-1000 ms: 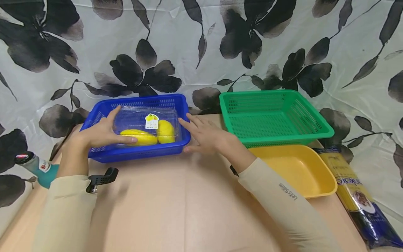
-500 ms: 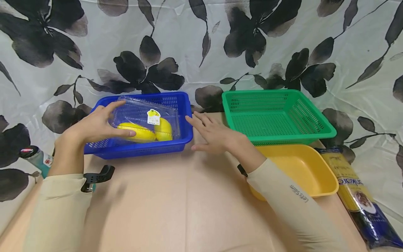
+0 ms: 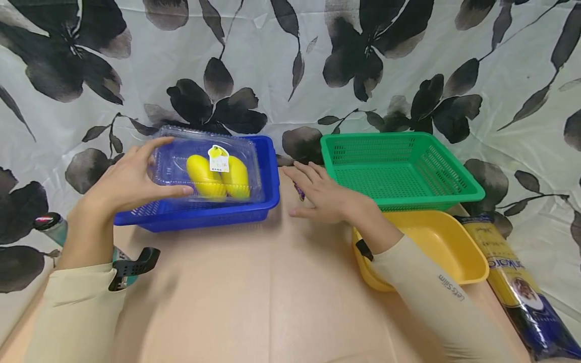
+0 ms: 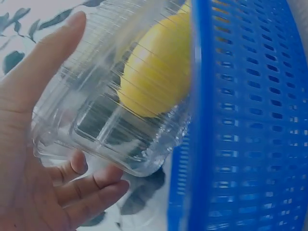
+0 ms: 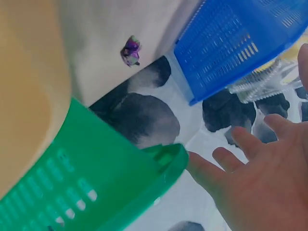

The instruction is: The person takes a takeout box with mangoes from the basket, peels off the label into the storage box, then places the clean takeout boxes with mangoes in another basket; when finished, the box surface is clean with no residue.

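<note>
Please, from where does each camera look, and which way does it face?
Head: worn on the head, facing forward and down at the blue basket and green basket; left hand, right hand and sleeves show.
Left wrist: worn there, facing the clear box and the blue basket's wall; the left hand shows at picture left.
Right wrist: worn there, facing past the green basket towards the blue basket; the right hand shows.
Head and right wrist share the small purple thing.

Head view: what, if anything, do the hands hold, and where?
The left hand holds the clear container by its left end; the right hand holds nothing.
</note>
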